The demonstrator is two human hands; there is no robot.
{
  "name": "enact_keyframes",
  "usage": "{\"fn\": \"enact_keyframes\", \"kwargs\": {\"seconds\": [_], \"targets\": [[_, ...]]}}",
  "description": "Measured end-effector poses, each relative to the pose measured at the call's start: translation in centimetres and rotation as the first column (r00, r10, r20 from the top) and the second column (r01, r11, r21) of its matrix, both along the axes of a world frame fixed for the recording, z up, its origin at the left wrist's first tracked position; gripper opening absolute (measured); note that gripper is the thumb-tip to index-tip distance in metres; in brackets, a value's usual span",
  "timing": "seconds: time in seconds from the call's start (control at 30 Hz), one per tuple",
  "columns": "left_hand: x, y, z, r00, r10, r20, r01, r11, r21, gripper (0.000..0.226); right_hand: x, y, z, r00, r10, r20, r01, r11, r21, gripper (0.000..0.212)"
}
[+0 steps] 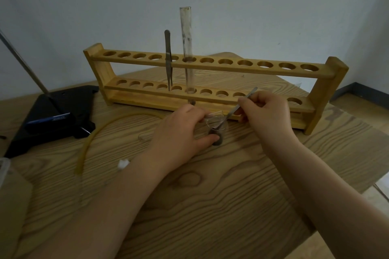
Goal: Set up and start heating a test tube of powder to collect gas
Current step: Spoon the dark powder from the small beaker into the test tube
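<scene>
A small glass beaker (219, 127) with dark powder at its bottom stands on the wooden table (210, 191), in front of the rack. My left hand (181, 132) grips it from the left. My right hand (265, 113) pinches a thin metal spatula (242, 103) whose lower end dips into the beaker's powder. Behind them a long glass test tube (187, 48) stands upright in the wooden test tube rack (210, 65). Metal tweezers (168, 59) stand in the hole to the tube's left.
A black stand base (59, 115) with a slanting metal rod (21, 59) sits at the left. A yellowish rubber tube (92, 139) curves across the table beside it. A small white wad (123, 164) lies near my left forearm. A pale object (12, 206) fills the lower left corner.
</scene>
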State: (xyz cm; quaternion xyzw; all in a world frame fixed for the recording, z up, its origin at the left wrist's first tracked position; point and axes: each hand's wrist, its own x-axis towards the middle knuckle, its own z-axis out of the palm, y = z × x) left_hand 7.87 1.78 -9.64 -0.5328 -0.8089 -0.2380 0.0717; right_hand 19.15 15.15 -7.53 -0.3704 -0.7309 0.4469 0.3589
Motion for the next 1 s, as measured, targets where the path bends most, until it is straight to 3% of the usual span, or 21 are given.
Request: {"fn": "enact_keyframes", "kwargs": {"seconds": [0.3,0.6,1.0], "targets": [[-0.3,-0.3,0.2,0.999,-0.007,0.039,0.006,1.0,0.012,0.059,0.4,0.2,0.2,0.999,-0.012,-0.053,0.0,0.976,-0.216,0.02],[-0.8,-0.7,0.4,0.997,-0.019,0.077,0.01,0.994,0.11,0.049,0.6,0.3,0.7,0.992,-0.034,-0.118,-0.017,0.916,-0.401,0.015],[-1.3,-1.1,0.2,0.996,0.039,0.076,-0.041,0.999,0.032,0.051,0.7,0.3,1.9,0.971,-0.096,-0.22,-0.027,0.865,-0.5,0.012]]}}
